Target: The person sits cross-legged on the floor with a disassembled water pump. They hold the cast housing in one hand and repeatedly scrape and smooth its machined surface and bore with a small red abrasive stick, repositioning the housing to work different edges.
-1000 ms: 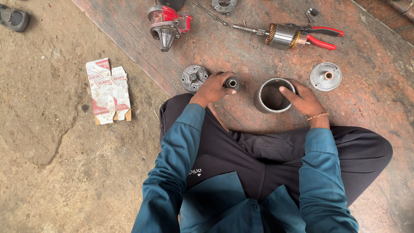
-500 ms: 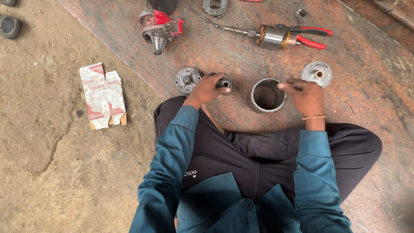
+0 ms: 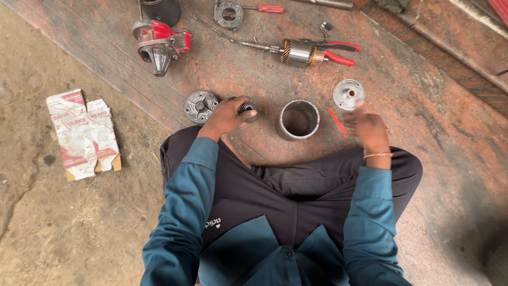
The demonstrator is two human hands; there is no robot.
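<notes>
You are sitting cross-legged on the reddish stone floor [image 3: 423,106], your dark trousers and blue sleeves filling the near part of the view. Your left hand [image 3: 225,116] is reaching forward and closing its fingers around a small round metal part [image 3: 247,110] that is resting on the floor just in front of your knee; the fingers are curling over its near side, gripping it. Your right hand [image 3: 370,130], wearing a thin bangle at the wrist, is hovering above the floor and is blurring with motion, so you cannot tell whether it is open or closed, and nothing is showing in it. Between your two hands an open metal cylinder housing [image 3: 298,119] is standing upright, apart from both. A small red stick [image 3: 335,121] is lying just beside it on the right, and a round end cap [image 3: 348,94] is sitting a little beyond that. Left of the gripped part a flat geared disc [image 3: 200,106] is lying near your left hand. Out on the bare earth to your left a worn red and white carton [image 3: 82,132] is lying. Farther off, a copper-wound armature [image 3: 297,52] is touching red-handled pliers [image 3: 333,52], a red-painted nose housing [image 3: 159,43] is lying to the left, and a ring-shaped plate [image 3: 228,14] and a red-handled screwdriver [image 3: 267,8] are lying at the far edge.
</notes>
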